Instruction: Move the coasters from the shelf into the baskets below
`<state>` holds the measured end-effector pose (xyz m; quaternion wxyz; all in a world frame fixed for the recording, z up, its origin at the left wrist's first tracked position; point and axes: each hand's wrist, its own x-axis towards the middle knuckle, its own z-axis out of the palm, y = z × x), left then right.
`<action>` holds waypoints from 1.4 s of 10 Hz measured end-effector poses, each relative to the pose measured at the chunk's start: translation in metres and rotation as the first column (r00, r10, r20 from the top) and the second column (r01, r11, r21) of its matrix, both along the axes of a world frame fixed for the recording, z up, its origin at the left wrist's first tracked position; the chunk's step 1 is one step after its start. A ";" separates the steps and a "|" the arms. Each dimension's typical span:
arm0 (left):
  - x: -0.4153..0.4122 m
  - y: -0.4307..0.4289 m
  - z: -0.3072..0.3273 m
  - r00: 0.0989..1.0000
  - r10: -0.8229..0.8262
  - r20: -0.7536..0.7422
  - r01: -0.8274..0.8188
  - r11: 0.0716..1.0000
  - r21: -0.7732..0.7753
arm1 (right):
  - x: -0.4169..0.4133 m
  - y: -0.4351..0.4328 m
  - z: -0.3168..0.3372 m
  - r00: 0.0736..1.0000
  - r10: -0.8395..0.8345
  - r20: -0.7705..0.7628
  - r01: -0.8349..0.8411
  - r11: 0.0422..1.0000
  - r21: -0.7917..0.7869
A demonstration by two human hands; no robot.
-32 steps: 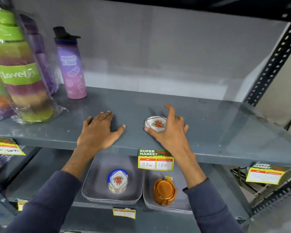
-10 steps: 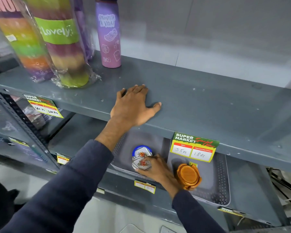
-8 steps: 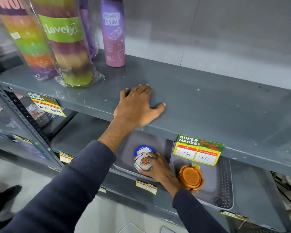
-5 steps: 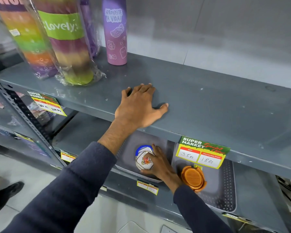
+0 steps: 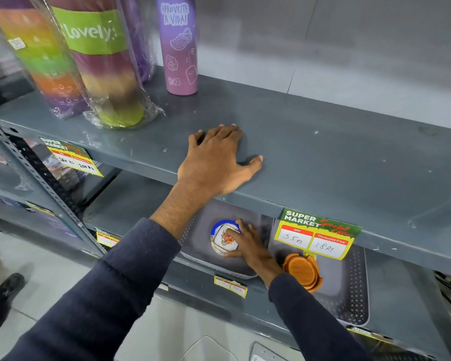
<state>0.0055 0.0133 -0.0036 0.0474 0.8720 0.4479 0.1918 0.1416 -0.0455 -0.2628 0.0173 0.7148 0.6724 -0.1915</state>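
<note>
My right hand (image 5: 250, 246) reaches under the shelf into the left grey basket (image 5: 201, 259). Its fingers and thumb close around a white coaster with a red flower (image 5: 223, 239). That coaster lies on top of a stack whose blue-rimmed coaster (image 5: 216, 225) shows behind it. A stack of orange round coasters (image 5: 301, 270) sits in the right grey basket (image 5: 354, 287). My left hand (image 5: 214, 162) lies flat, fingers spread, on the grey upper shelf (image 5: 323, 157) and holds nothing. I see no coaster on the upper shelf.
A purple bottle (image 5: 179, 45) and plastic-wrapped stacks of coloured cups (image 5: 102, 69) stand at the shelf's back left. A price tag (image 5: 315, 235) hangs from the shelf edge above the baskets. A perforated upright (image 5: 37, 162) runs down the left side. A person's shoe (image 5: 3, 290) shows on the floor.
My right hand carried the white coaster from the upper shelf down into the left basket and set it on the blue-rimmed stack. My left hand stayed flat on the shelf.
</note>
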 end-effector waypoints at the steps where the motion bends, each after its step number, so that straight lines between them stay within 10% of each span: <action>1: 0.000 0.001 0.000 1.000 0.003 -0.001 -0.003 1.000 0.006 | 0.000 -0.001 0.001 1.000 0.007 0.019 -0.007 1.000 0.022; 7: -0.002 0.001 0.002 1.000 -0.005 -0.021 0.006 1.000 0.005 | -0.011 0.006 -0.015 0.999 -0.016 -0.052 0.019 0.998 0.062; 10: -0.001 0.001 0.001 1.000 -0.015 -0.010 0.015 1.000 0.013 | 0.045 -0.054 0.019 0.825 -0.382 -0.417 0.454 0.887 0.085; 12: 0.000 0.006 -0.004 1.000 -0.015 -0.004 0.015 1.000 0.026 | 0.114 -0.116 0.049 0.901 -0.434 0.003 0.433 0.900 -0.052; 14: 0.000 0.007 -0.006 1.000 -0.023 -0.012 0.023 0.999 0.032 | 0.123 -0.129 0.036 0.889 -0.452 -0.078 0.422 0.872 -0.249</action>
